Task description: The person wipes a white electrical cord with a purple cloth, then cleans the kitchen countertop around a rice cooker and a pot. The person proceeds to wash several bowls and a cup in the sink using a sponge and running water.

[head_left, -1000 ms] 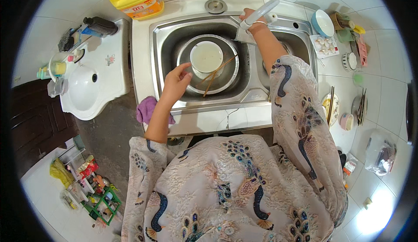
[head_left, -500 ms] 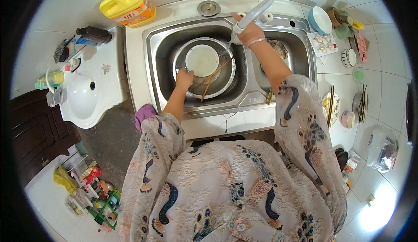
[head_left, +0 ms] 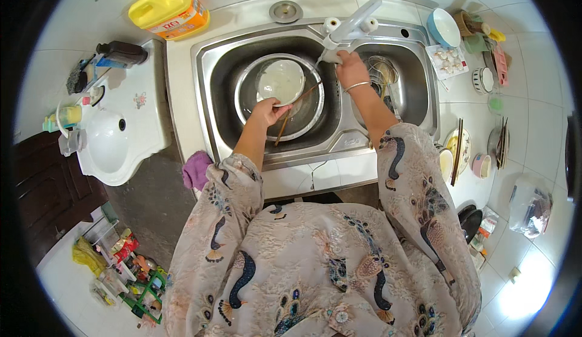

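My left hand [head_left: 268,113] pinches the near rim of a white bowl [head_left: 280,81], which is tilted over a metal basin [head_left: 238,88]. The basin stands in the left bowl of a steel double sink [head_left: 347,119]. Wooden chopsticks [head_left: 281,128] lie slanted in the basin, partly covered by the bowl and fingers. Just below the spout of the faucet [head_left: 354,22], my right hand [head_left: 353,70] is closed on a small whitish thing [head_left: 330,56], perhaps a cloth; its kind is unclear.
Wire utensils [head_left: 382,70] lie in the right sink bowl. A yellow jug [head_left: 170,11] and a drain strainer [head_left: 286,12] stand behind the sink. On the right counter are a blue bowl [head_left: 445,28], an egg tray [head_left: 447,62] and a patterned plate [head_left: 464,149]. A purple cloth [head_left: 196,170] hangs at the front left.
My right hand has come down from the faucet's top to below its spout. My left hand has moved from the basin's rim area to the bowl, now tilted.
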Demonstrator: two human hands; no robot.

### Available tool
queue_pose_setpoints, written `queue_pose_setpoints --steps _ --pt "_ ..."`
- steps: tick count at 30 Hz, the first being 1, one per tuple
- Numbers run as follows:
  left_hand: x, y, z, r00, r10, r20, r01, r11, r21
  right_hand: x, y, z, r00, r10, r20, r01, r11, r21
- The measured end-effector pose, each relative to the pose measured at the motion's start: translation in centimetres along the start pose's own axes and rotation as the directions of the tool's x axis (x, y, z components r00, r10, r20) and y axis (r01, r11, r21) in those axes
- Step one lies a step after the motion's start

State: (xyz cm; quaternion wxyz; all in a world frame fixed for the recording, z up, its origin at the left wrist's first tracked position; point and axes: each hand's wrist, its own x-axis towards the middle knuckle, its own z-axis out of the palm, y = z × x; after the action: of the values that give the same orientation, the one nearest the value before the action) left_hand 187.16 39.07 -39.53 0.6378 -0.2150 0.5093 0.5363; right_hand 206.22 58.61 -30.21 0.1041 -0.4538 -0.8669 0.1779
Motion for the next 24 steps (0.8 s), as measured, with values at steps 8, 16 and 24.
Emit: queue_pose_setpoints --steps 8,16,24 --pt "-5.0 -0.5 2.2 0.954 -0.050 0.294 0.037 0.998 0.047 -3.5 -0.4 -1.4 0.880 0.425 0.212 -0.375 0.347 0.860" --pt "-5.2 2.6 2.1 0.971 0.187 0.148 -0.212 0.961 0.177 -7.0 -9.2 0.1 0.990 -0.137 -0.031 0.136 0.885 0.445" --pt "-8.8 2.6 7.0 0.805 0.587 0.083 -0.564 0.716 0.412 -9.5 -10.6 -1.4 0.921 -0.190 0.340 0.108 0.964 0.244"
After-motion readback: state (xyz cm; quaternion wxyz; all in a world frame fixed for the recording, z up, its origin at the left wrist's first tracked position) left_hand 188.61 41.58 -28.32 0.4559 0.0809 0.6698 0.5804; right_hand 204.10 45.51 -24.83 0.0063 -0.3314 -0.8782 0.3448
